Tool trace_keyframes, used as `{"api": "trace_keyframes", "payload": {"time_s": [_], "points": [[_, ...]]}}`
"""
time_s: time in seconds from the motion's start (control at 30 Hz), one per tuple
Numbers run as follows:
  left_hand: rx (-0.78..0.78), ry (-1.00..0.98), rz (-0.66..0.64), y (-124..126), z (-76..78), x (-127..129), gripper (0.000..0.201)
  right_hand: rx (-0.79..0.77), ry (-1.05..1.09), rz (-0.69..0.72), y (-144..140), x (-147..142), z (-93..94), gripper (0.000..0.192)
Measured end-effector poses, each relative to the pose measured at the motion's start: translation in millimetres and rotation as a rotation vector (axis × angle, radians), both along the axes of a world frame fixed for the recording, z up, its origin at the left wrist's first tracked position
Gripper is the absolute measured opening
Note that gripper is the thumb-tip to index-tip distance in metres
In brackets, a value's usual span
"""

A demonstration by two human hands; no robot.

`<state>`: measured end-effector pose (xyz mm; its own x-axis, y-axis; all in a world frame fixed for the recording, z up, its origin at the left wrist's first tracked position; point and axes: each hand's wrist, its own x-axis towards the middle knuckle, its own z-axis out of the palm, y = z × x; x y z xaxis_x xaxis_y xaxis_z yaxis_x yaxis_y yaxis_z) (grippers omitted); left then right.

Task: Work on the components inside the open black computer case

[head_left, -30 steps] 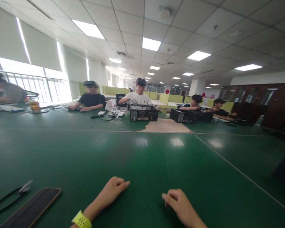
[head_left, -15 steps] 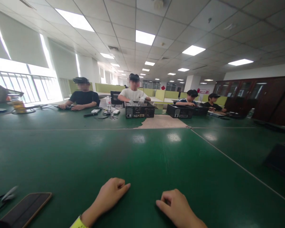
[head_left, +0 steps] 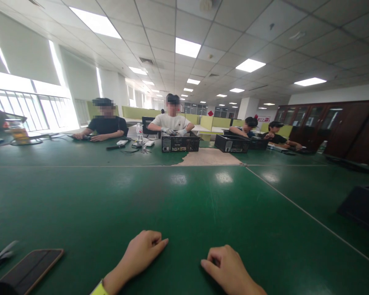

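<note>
Phone (head_left: 30, 270) lies flat on green table (head_left: 184, 196), at our far left, long axis slanting from near-left toward far-right. Our left hand (head_left: 141, 254) nearer it, loosely curled, knuckles down on table, grasping nothing. Our right hand (head_left: 230, 270) well apart from phone, fingers curled under, also grasping nothing. Cable clip (head_left: 4, 252) just beyond phone.

Two hands lie on the table (head_left: 184, 196), near its close edge. The left hand (head_left: 141, 254) is beside the right hand (head_left: 230, 270), a little apart. A phone (head_left: 30, 270) lies left of the left hand. Far across the table, a computer box (head_left: 180, 144) stands in the middle. A second computer box (head_left: 232, 144) stands right of it. People sit behind them.
</note>
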<state>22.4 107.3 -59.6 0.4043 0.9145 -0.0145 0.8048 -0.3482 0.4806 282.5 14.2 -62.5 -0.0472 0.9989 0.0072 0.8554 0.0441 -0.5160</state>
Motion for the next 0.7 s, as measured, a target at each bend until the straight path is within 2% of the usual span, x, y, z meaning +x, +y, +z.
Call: {"api": "trace_keyframes", "payload": {"time_s": [0.53,0.63,0.7], "points": [[0.013,0.015,-0.007,-2,2.9,1,0.044,-0.002,0.05,0.017,-3,-3,5.4,0.031],[0.011,0.015,-0.007,-2,2.8,1,0.044,0.01,0.1,0.007,-10,12,9.9,0.029],[0.01,0.005,-0.011,-2,2.7,1,0.044,-0.021,0.085,-0.038,-13,40,16.0,0.043]]}}
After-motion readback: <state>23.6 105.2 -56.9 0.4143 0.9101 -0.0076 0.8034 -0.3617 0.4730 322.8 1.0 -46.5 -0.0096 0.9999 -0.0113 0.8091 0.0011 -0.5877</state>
